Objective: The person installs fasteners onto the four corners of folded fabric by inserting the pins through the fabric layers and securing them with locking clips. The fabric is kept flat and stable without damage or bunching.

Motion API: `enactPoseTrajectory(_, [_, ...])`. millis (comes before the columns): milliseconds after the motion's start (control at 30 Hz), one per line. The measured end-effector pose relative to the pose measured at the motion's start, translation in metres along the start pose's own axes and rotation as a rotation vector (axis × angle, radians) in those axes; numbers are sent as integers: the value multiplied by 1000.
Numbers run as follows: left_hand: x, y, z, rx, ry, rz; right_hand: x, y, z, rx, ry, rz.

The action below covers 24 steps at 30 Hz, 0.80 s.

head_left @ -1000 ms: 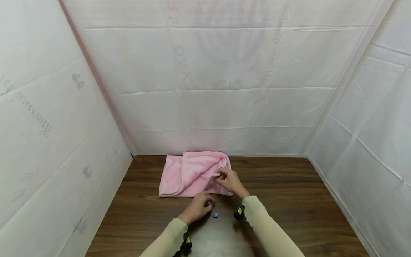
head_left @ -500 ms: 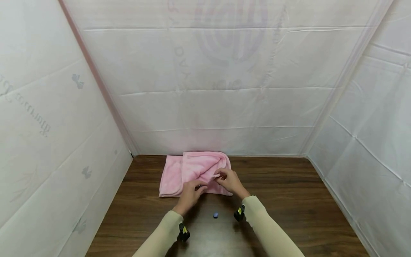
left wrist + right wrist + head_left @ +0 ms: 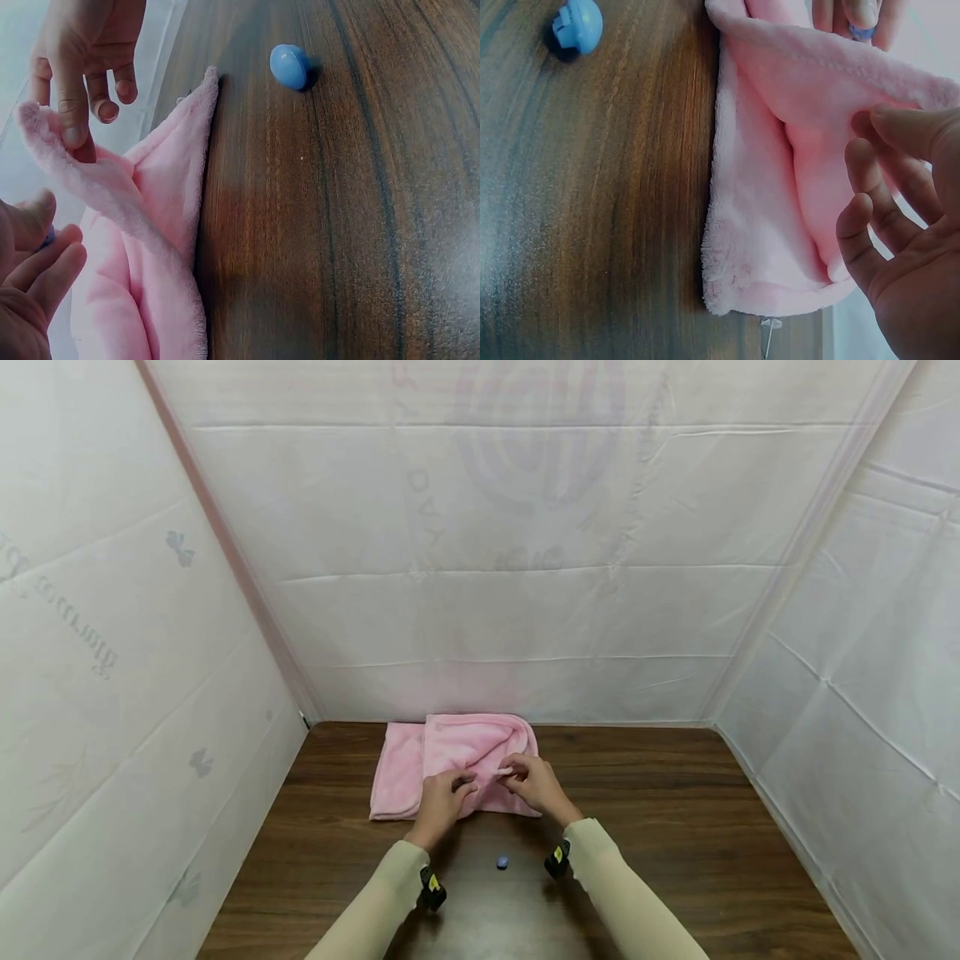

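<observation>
Our right hand [image 3: 542, 785] pinches a raised edge of the pink cloth [image 3: 401, 768]; our left hand [image 3: 441, 802], near it, pinches a blue piece [image 3: 862, 33]. The cloth lies folded on the desk [image 3: 637, 793]; nearer us sits the other piece [image 3: 502, 862], apart from both hands.

Fluffy matt cloth [image 3: 174, 176], smooth glossy plastic piece [image 3: 289, 66], sheeny wood-grain tabletop [image 3: 262, 225].

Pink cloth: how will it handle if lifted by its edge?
The pink cloth will likely hang floppy, given its soft, curving folds; its fuzzy pile should resist slipping; the loose layers may fall open.
</observation>
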<state>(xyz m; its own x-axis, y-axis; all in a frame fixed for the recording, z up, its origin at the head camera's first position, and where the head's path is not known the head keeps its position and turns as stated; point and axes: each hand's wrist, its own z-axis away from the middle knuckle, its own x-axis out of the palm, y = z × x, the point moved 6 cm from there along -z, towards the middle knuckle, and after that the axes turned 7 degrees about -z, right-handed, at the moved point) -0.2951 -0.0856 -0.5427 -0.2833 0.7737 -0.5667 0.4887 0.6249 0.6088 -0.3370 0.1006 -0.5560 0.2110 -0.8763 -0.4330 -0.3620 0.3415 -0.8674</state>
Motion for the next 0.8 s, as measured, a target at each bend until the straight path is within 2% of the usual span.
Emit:
enactPoseTrajectory(200, [5, -2, -2, -17, -21, -39, 0, 2, 0, 13, 1, 21])
enactPoseTrajectory(400, [11, -2, -6, -88, -61, 36, 0, -1, -1, -4, 4, 28])
enactPoseTrajectory(633, [18, -5, -7, -125, -76, 43, 1, -3, -2, -38, 1, 54])
enactPoseTrajectory(800, [23, -6, -7, -152, -82, 86, 1, -3, -2, -50, -8, 63])
